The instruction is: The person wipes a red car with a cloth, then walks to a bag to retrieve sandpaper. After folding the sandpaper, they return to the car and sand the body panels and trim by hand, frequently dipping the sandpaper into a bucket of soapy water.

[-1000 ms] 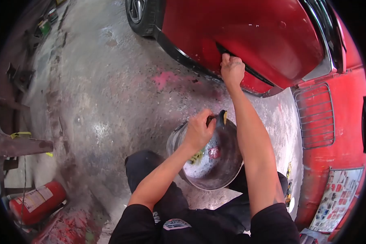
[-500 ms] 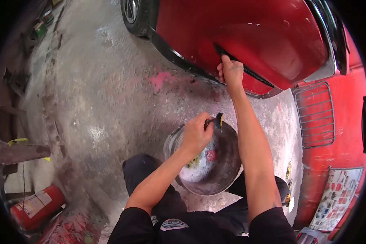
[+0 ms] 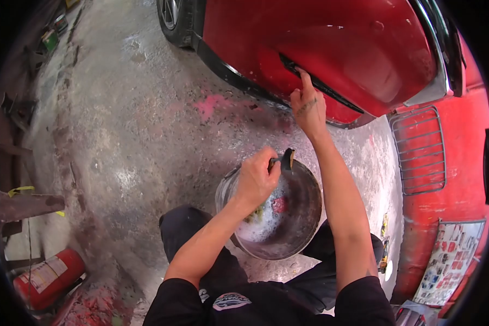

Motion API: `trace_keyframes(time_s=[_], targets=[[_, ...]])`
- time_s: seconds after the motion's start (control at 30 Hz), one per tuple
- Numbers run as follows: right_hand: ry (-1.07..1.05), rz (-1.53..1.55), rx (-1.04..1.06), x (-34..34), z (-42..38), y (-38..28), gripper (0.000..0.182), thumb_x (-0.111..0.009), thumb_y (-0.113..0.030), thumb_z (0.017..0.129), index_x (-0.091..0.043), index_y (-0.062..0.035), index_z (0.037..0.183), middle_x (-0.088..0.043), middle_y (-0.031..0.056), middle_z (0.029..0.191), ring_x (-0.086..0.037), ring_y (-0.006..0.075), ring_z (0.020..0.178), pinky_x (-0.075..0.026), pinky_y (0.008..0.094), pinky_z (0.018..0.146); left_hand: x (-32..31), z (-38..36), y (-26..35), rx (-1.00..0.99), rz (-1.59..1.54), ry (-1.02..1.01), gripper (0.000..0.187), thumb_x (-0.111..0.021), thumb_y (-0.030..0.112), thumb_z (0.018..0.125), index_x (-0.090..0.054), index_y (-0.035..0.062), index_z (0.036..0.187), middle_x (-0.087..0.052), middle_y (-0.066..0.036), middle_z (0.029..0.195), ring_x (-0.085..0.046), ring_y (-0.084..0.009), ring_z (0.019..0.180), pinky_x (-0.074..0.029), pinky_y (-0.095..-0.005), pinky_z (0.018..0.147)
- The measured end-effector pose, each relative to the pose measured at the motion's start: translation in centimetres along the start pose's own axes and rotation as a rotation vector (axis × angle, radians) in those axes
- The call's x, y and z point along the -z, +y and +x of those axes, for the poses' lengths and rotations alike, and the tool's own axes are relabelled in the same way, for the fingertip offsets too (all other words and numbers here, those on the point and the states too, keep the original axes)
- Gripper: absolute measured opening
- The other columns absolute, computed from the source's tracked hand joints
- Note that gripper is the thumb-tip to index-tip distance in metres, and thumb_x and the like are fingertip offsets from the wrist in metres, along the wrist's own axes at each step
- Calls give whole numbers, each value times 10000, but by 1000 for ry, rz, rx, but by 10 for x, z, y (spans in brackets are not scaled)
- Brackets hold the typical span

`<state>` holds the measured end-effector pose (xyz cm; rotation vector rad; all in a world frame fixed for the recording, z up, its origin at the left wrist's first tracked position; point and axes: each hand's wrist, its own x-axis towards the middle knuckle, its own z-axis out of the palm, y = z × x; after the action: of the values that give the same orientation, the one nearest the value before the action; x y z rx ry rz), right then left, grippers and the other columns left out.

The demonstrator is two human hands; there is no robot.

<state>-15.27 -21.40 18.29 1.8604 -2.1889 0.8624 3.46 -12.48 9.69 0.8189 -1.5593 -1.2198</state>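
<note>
My left hand (image 3: 259, 176) is closed around a dark, curved strip with a tan edge (image 3: 289, 159), above the rim of a round metal bucket (image 3: 316, 223). I cannot make out its exact kind. Inside the bucket lie white suds (image 3: 261, 224), a small red piece (image 3: 280, 205) and something yellow-green, partly hidden by my left wrist. My right hand (image 3: 309, 108) reaches to a red car body panel (image 3: 353, 49). Its index finger is stretched out at the long black trim slot (image 3: 331, 93), thumb apart, with nothing seen in it.
The car's wheel (image 3: 171, 22) stands at the top. A metal rack (image 3: 420, 152) leans on a red surface at right, above a picture sheet (image 3: 451, 261). A fire extinguisher (image 3: 51, 277) lies lower left. Rough concrete floor (image 3: 125, 119) has pink stains.
My right index finger has straightened along the black slot, and the thumb has moved apart from the fingers. My left hand keeps its hold on the dark strip; the view has shifted slightly.
</note>
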Motion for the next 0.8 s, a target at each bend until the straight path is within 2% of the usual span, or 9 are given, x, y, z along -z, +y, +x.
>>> trace_keyframes(time_s=[0.07, 0.17, 0.23, 0.37, 0.43, 0.47, 0.67, 0.77, 0.8], targets=[[-21, -85, 23, -12, -3, -5, 537, -599, -69, 938, -520, -112, 1468, -656, 189, 662, -679, 381, 618, -533, 449, 620, -2, 0, -2, 0, 10, 17, 122, -702, 51, 894, -636, 15, 990, -630, -179, 701, -656, -341, 611, -485, -432, 588], [-91, 530, -339, -16, 1, -14, 580, -591, -67, 915, -490, -89, 1486, -648, 191, 644, -674, 384, 608, -538, 452, 624, -2, 1, -3, -18, 12, 27, 119, -704, 46, 891, -635, 17, 983, -628, -174, 704, -651, -342, 614, -485, -434, 589], [-21, 243, -53, -11, 2, -2, 603, -568, -52, 904, -457, -60, 1497, -651, 171, 629, -678, 348, 583, -547, 425, 622, -1, 1, -3, -21, 2, 24, 118, -705, 43, 889, -634, 18, 981, -626, -173, 704, -649, -343, 614, -485, -435, 589], [13, -186, -21, -12, -9, -4, 594, -558, -65, 909, -457, -63, 1495, -638, 147, 615, -660, 298, 553, -539, 394, 604, -2, 0, -2, 12, -7, 23, 122, -708, 37, 883, -635, 18, 979, -628, -175, 716, -647, -339, 617, -485, -432, 589], [-113, 547, -306, -16, -10, -13, 607, -566, -84, 906, -462, -92, 1504, -649, 177, 624, -676, 355, 579, -548, 448, 607, -2, 1, -2, 11, 0, 12, 125, -708, 34, 881, -635, 18, 980, -630, -175, 723, -647, -337, 617, -485, -431, 589], [-111, 547, -305, -14, -8, -8, 607, -566, -84, 906, -462, -92, 1504, -649, 177, 624, -676, 355, 579, -548, 448, 607, -2, 1, -2, 4, 0, 19, 125, -707, 31, 879, -632, 17, 978, -630, -175, 726, -644, -335, 617, -483, -431, 588], [-29, -244, 32, -5, -10, 0, 658, -565, -61, 885, -434, -88, 1530, -652, 186, 628, -678, 380, 584, -544, 473, 596, -3, 0, -3, -4, 8, 16, 129, -707, 27, 877, -628, 15, 978, -627, -175, 732, -639, -336, 619, -477, -436, 586], [-34, 15, 12, -14, -8, -4, 661, -571, -57, 885, -438, -90, 1532, -631, 180, 606, -673, 392, 585, -533, 490, 599, -1, 0, -2, -22, 30, 10, 130, -707, 28, 878, -628, 16, 981, -622, -176, 731, -642, -342, 627, -477, -440, 589], [-138, 394, -183, -8, -2, -8, 686, -567, -45, 883, -416, -95, 1551, -628, 200, 622, -667, 416, 598, -527, 505, 608, -1, 0, -1, -33, 41, 5, 129, -706, 27, 879, -627, 17, 981, -619, -177, 730, -644, -345, 632, -478, -442, 591]])
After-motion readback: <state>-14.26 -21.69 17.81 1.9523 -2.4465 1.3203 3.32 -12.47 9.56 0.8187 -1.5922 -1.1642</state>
